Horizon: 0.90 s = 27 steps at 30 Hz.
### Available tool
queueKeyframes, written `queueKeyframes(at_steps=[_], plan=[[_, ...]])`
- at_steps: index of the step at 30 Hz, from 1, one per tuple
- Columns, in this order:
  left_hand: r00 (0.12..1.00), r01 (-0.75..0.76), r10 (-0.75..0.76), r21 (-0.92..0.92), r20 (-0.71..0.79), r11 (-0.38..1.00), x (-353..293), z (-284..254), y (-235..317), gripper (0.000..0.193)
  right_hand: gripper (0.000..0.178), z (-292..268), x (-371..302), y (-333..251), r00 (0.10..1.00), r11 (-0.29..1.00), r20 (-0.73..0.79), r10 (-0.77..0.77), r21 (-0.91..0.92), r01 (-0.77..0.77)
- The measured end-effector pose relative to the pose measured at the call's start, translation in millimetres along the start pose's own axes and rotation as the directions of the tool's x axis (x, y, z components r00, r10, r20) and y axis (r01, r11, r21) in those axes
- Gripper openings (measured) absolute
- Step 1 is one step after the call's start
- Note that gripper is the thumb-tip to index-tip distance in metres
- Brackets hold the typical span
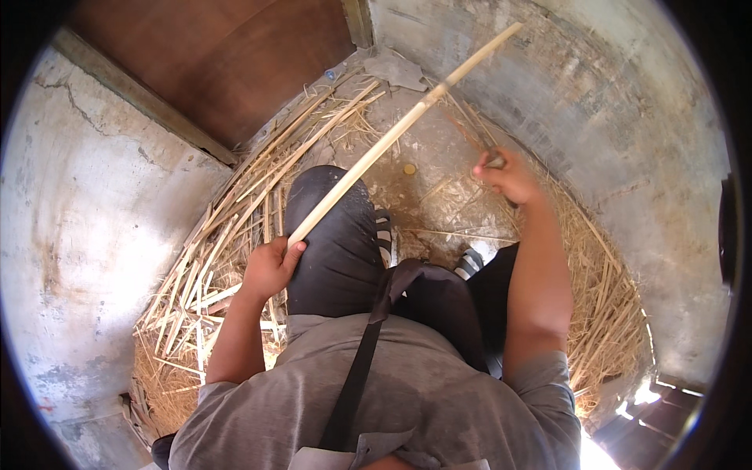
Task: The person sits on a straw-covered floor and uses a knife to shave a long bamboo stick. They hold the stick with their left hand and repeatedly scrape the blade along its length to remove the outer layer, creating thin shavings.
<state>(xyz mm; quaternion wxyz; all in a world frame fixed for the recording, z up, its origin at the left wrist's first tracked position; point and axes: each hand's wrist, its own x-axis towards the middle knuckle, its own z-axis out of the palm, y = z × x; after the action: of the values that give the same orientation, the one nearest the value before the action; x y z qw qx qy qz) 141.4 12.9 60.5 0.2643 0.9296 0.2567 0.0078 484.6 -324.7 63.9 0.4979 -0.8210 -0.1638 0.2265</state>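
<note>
My left hand (271,268) is closed round the lower end of a long pale bamboo strip (379,149). The strip slants up and to the right across my raised left knee, its far end near the wall, and a darker node shows along its upper half. Off to the right of the strip, my right hand (513,178) is closed on the dark handle of what looks like a knife (495,160). The blade is blurred and hard to make out, and it appears apart from the strip.
Split bamboo strips (227,227) lie heaped along the left wall. Fine shavings (599,305) pile up by the right wall. A brown panel (227,63) stands at the back left. My sandalled feet (469,264) rest on the dirty floor, near a small yellow disc (409,168).
</note>
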Motion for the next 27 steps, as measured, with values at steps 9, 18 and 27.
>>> queueKeyframes(at_steps=[9,18,27], plan=[[0.937,-0.154,0.146,-0.001,-0.316,0.988,-34,-77,-18,0.039,0.026,-59,-7,-3,0.818,0.908,-0.573,-0.050,0.316,0.276],[0.934,0.081,-0.034,0.117,-0.356,0.990,-27,-69,-144,0.039,0.029,-74,-64,9,0.918,0.974,-0.396,-0.001,-0.210,-0.089],[0.813,0.443,-0.117,0.476,-0.570,0.760,76,-105,-230,0.059,0.035,-72,-56,62,0.910,0.954,-0.316,0.269,-0.043,-0.297]])
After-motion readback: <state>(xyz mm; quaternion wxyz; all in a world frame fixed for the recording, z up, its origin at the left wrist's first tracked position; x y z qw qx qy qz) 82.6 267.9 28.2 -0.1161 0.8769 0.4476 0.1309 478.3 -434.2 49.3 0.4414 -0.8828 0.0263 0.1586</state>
